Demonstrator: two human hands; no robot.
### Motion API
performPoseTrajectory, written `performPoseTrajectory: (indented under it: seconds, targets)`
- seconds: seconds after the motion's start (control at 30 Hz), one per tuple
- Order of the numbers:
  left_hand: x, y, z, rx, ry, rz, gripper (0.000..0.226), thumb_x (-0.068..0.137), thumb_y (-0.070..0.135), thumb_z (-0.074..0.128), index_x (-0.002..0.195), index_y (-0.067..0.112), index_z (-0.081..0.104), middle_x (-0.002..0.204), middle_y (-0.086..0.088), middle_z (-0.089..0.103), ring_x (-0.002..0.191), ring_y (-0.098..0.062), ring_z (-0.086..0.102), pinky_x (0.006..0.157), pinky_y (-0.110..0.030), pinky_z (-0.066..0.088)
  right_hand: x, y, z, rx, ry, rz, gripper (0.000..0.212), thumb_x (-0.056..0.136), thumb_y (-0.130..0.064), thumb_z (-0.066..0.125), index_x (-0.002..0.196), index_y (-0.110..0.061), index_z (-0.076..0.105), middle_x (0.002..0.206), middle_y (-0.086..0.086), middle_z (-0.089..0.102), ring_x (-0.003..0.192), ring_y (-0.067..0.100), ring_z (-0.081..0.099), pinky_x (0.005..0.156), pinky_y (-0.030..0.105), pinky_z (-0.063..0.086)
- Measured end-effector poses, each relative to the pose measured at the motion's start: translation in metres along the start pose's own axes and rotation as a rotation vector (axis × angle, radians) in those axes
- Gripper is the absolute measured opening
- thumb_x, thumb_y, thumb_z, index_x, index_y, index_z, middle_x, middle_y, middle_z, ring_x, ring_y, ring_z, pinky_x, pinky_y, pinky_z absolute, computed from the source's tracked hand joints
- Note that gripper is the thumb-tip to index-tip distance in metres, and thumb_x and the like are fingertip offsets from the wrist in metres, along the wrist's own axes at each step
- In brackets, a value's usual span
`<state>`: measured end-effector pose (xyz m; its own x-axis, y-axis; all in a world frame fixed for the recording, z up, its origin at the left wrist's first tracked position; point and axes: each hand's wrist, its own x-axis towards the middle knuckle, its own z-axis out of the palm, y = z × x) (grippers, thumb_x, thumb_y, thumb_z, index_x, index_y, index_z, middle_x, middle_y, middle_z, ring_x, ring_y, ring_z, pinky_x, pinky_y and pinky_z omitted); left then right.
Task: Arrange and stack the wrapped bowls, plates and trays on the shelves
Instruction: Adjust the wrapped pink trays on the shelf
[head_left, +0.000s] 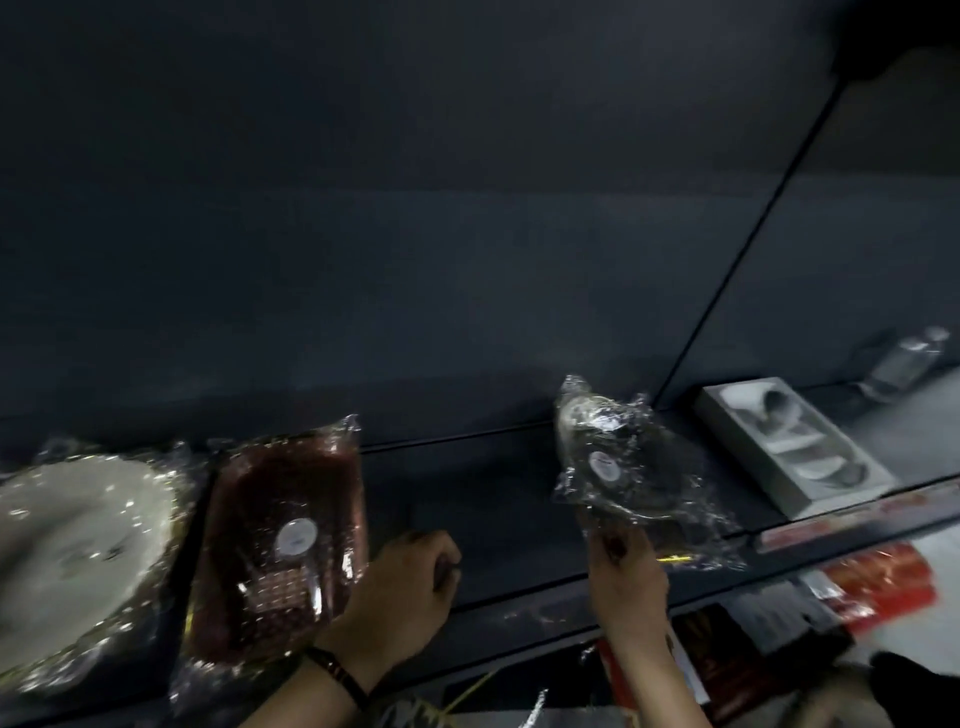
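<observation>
My right hand (626, 571) grips the near edge of a dark dish wrapped in clear film (618, 462), with a round white sticker on it, tilted up over the dark shelf (483, 499). My left hand (405, 587) rests on the shelf with its fingers curled and holds nothing, right beside a reddish-brown wrapped tray (280, 540) that lies flat. A white wrapped plate with a wavy rim (78, 540) lies at the far left of the shelf.
A grey boxed set of bowls (789, 447) lies on the shelf to the right, past a vertical divider. A wrapped clear item (904, 364) sits further right. Red and dark packages (878, 587) lie on the level below.
</observation>
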<state>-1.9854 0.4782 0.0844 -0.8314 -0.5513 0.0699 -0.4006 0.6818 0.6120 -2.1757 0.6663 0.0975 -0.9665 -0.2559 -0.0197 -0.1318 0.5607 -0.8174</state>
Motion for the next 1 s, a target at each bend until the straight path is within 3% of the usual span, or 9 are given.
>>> performPoseTrajectory:
  seconds: [0.17, 0.27, 0.33, 0.4, 0.47, 0.63, 0.77, 0.93, 1.0]
  targets:
    - [0.027, 0.045, 0.030, -0.017, -0.050, 0.075, 0.015, 0.099, 0.038, 0.066, 0.114, 0.036, 0.066, 0.113, 0.021, 0.066, 0.102, 0.002, 0.064, 0.088, -0.016, 0.053, 0.039, 0.040, -0.033, 0.189, 0.071, 0.219, 0.035, 0.099, -0.046, 0.067, 0.120, -0.018, 0.067, 0.112, 0.003, 0.074, 0.104, 0.025, 0.068, 0.092, 0.039, 0.052]
    - [0.045, 0.068, 0.044, -0.015, -0.057, 0.108, 0.015, 0.097, 0.038, 0.068, 0.112, 0.038, 0.066, 0.113, 0.020, 0.063, 0.101, 0.000, 0.063, 0.087, -0.015, 0.051, 0.072, 0.077, -0.028, 0.370, 0.012, 0.357, 0.057, 0.083, -0.066, 0.068, 0.119, -0.022, 0.073, 0.111, -0.003, 0.079, 0.104, 0.023, 0.074, 0.098, 0.051, 0.059]
    - [0.055, 0.080, 0.054, -0.008, -0.053, 0.131, 0.015, 0.096, 0.038, 0.069, 0.111, 0.038, 0.066, 0.111, 0.020, 0.063, 0.102, 0.000, 0.063, 0.088, -0.017, 0.052, 0.081, 0.066, -0.033, 0.578, -0.021, 0.421, 0.041, 0.087, -0.049, 0.074, 0.114, -0.018, 0.076, 0.106, 0.004, 0.081, 0.096, 0.028, 0.077, 0.091, 0.054, 0.063]
    - [0.061, 0.089, 0.063, -0.011, -0.060, 0.127, 0.016, 0.095, 0.039, 0.068, 0.111, 0.038, 0.066, 0.112, 0.020, 0.062, 0.103, 0.000, 0.062, 0.090, -0.023, 0.055, 0.091, 0.051, -0.039, 0.776, -0.091, 0.508, 0.016, 0.096, -0.014, 0.067, 0.107, -0.006, 0.075, 0.095, 0.013, 0.079, 0.078, 0.030, 0.076, 0.067, 0.044, 0.065]
    - [0.065, 0.097, 0.071, -0.027, -0.060, 0.113, 0.017, 0.094, 0.040, 0.068, 0.111, 0.038, 0.067, 0.112, 0.020, 0.062, 0.101, 0.000, 0.063, 0.090, -0.026, 0.057, 0.107, 0.049, -0.041, 0.819, -0.120, 0.596, 0.019, 0.093, 0.003, 0.061, 0.107, 0.004, 0.074, 0.089, 0.021, 0.076, 0.067, 0.031, 0.072, 0.053, 0.035, 0.059]
    - [0.065, 0.107, 0.082, -0.046, -0.056, 0.080, 0.016, 0.096, 0.038, 0.071, 0.112, 0.037, 0.068, 0.111, 0.020, 0.061, 0.098, 0.001, 0.063, 0.089, -0.020, 0.056, 0.136, 0.050, -0.044, 0.833, -0.137, 0.714, 0.013, 0.095, 0.000, 0.065, 0.106, -0.001, 0.071, 0.104, 0.024, 0.075, 0.072, 0.033, 0.071, 0.049, 0.031, 0.059]
    - [0.063, 0.104, 0.081, -0.028, -0.043, 0.050, 0.017, 0.095, 0.038, 0.071, 0.112, 0.036, 0.069, 0.111, 0.020, 0.062, 0.098, 0.002, 0.064, 0.090, -0.020, 0.056, 0.144, 0.054, -0.037, 0.804, -0.190, 0.732, 0.016, 0.098, -0.007, 0.068, 0.112, -0.001, 0.070, 0.102, 0.022, 0.076, 0.062, 0.029, 0.074, 0.043, 0.027, 0.055]
    - [0.062, 0.097, 0.077, 0.006, -0.016, 0.027, 0.015, 0.093, 0.040, 0.069, 0.108, 0.037, 0.068, 0.109, 0.021, 0.064, 0.101, 0.004, 0.061, 0.091, -0.020, 0.053, 0.146, 0.055, -0.029, 0.820, -0.215, 0.757, 0.018, 0.099, -0.007, 0.070, 0.115, 0.001, 0.070, 0.109, 0.023, 0.076, 0.082, 0.035, 0.074, 0.042, 0.026, 0.055]
    - [0.061, 0.095, 0.076, 0.005, -0.018, 0.015, 0.015, 0.095, 0.039, 0.069, 0.109, 0.037, 0.068, 0.110, 0.021, 0.063, 0.103, 0.004, 0.061, 0.092, -0.017, 0.052, 0.144, 0.051, -0.029, 0.842, -0.153, 0.753, 0.013, 0.098, -0.005, 0.071, 0.109, 0.001, 0.069, 0.105, 0.022, 0.074, 0.081, 0.036, 0.072, 0.043, 0.030, 0.059]
